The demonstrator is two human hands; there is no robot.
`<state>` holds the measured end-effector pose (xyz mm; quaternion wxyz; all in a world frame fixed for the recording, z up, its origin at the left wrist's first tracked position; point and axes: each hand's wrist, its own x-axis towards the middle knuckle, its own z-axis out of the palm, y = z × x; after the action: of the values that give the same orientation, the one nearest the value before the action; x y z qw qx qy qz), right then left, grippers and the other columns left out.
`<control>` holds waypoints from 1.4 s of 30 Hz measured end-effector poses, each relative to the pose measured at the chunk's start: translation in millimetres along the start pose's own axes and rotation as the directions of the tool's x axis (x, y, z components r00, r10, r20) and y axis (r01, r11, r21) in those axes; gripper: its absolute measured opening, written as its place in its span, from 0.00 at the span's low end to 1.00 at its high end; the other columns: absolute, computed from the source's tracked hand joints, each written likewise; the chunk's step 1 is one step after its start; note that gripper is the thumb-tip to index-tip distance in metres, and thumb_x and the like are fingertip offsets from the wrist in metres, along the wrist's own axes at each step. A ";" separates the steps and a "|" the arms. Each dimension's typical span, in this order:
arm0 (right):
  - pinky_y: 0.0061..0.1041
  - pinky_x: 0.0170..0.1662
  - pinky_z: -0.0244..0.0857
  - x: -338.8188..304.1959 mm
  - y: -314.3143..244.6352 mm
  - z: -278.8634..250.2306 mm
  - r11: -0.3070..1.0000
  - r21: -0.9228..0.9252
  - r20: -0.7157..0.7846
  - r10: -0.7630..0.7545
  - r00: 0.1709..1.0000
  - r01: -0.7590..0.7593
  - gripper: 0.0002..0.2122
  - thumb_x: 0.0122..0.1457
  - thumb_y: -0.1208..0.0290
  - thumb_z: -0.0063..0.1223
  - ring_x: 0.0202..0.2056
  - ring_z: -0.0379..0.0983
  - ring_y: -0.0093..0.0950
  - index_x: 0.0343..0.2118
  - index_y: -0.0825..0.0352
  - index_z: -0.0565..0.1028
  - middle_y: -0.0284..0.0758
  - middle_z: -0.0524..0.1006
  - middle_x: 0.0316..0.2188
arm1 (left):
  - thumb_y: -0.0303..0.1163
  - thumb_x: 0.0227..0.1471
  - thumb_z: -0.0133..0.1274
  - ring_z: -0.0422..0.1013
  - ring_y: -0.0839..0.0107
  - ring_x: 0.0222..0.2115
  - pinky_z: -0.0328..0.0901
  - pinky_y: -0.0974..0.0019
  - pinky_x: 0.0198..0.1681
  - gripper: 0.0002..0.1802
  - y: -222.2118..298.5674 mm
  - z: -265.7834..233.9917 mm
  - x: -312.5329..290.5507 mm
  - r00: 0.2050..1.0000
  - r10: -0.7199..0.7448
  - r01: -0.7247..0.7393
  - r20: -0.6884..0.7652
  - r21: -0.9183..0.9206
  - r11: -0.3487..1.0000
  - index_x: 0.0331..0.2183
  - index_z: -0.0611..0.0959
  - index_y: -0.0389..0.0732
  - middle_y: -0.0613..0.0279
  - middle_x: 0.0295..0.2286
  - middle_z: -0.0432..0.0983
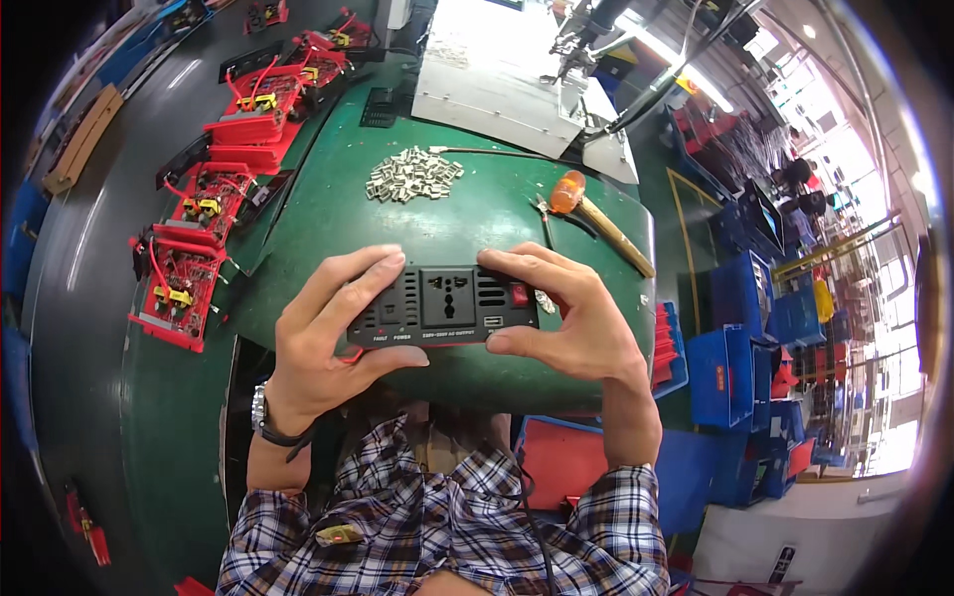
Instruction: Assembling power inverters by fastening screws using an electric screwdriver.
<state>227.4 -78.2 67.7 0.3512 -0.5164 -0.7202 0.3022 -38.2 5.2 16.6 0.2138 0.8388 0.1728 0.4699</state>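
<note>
A black power inverter [405, 320] with a universal socket, vent slots, a USB port and a red switch faces me above the near part of the green bench. Its left end is gripped by my left hand [333, 328], thumb below and fingers over the top edge. My right hand [576, 313] holds the other end the same way, with the thumb beside the USB port. Behind it, pliers [544, 214] lie partly hidden by my right hand. A mallet [606, 226] with an orange head and wooden handle rests to their right.
A pile of small pale metal pieces [413, 175] sits farther back on the bench [328, 199]. Red open housings with circuit boards [189, 273] line the left side. A white machine [497, 74] stands at the back, and blue bins [720, 377] are at the right.
</note>
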 end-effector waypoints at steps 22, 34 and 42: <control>0.27 0.41 0.67 204.6 -25.3 -125.9 0.911 -0.117 -0.728 -0.349 0.590 0.394 0.23 0.65 0.54 0.56 0.34 0.75 0.24 0.50 0.71 0.74 0.34 0.79 0.31 | 0.42 0.46 0.69 0.72 0.57 0.41 0.68 0.55 0.46 0.24 23.1 7.4 26.7 0.964 0.181 -0.215 0.195 0.169 0.962 0.48 0.88 0.55 0.56 0.46 0.76; 0.30 0.38 0.71 135.1 -1.0 -124.2 0.887 0.282 -0.719 -0.058 0.693 0.367 0.17 0.64 0.60 0.57 0.34 0.73 0.25 0.45 0.70 0.74 0.35 0.76 0.32 | 0.32 0.36 0.73 0.74 0.54 0.40 0.71 0.56 0.43 0.28 2.7 7.7 43.7 0.980 0.146 -0.163 0.138 0.119 0.980 0.46 0.89 0.51 0.53 0.46 0.79; 0.41 0.37 0.77 32.4 -56.0 -139.5 0.846 -0.282 -0.892 -0.405 0.201 0.452 0.17 0.62 0.61 0.51 0.38 0.79 0.33 0.43 0.73 0.75 0.44 0.79 0.35 | 0.28 0.34 0.72 0.76 0.53 0.40 0.73 0.58 0.42 0.27 4.5 5.4 41.0 0.987 0.092 -0.110 0.132 0.137 0.984 0.43 0.90 0.46 0.50 0.45 0.80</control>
<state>304.6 -53.0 198.4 0.7755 -0.3655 -0.4949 -0.1417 -12.7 20.5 45.7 0.1389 0.8876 0.1495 0.4129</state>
